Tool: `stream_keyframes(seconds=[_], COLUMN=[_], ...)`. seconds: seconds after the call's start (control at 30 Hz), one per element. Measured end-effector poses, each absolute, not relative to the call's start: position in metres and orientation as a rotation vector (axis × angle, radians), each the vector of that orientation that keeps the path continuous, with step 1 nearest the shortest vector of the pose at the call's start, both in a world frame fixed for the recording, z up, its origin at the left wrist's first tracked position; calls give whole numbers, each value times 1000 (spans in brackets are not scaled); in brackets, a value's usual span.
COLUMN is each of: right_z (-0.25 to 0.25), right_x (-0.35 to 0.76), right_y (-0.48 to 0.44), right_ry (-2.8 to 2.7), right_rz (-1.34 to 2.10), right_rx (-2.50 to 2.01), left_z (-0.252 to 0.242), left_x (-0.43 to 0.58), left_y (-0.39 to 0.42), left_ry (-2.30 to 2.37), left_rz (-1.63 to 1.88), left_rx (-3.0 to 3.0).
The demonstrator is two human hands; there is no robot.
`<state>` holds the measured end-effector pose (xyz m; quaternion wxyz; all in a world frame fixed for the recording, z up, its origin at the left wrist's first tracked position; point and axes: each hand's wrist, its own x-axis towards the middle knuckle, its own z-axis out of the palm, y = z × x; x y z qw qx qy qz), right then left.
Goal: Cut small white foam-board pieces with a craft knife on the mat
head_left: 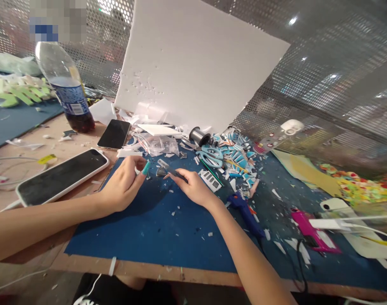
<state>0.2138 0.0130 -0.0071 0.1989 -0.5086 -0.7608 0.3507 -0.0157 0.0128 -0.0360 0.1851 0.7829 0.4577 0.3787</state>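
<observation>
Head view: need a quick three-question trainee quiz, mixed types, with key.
1. True or false: dark liquid shows at the bottom of the plastic bottle.
2. Which is nearer the blue glue gun: the left hand or the right hand?
3. What do the right hand's fingers hold? A) a phone B) a slim tool C) a spool

Key: 1 true; 2 the right hand; 3 B.
</observation>
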Motion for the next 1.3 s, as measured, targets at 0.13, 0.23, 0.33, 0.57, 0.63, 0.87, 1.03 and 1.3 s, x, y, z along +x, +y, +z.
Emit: stream_keyframes(seconds=[0.13, 0.23, 0.33, 0.57, 0.63, 0.87, 1.03, 1.3], right_z=[-6, -10, -17, -23, -16, -7, -12, -9], right_x=[225, 230, 231, 239, 249, 288, 293, 303], right_y=[20, 25, 30, 41, 43, 44, 44, 49], right_ry=[-2128, -2071, -1959, -1868, -1889, -1949, -2005, -2001], right_rz=[769, 487, 287, 233, 112, -74, -12, -28], right_rx=[-1562, -1706, -1825, -1783, -1818, -2126, -2200, -2147], left_z=[-38, -38, -37, -37, -37, -37, -37, -38], left_x=[-13, -12, -12, -13, -14, -14, -13, -12], left_y=[15, 16, 14, 13, 14, 13, 14, 14], left_ry=[1315, 1289, 1248, 1088, 1034, 965, 1026, 1037], left_rz=[973, 857, 795, 712, 717, 792, 782, 826], left_rx=[2326, 2428, 2464, 2484, 2490, 2495, 2495, 2482])
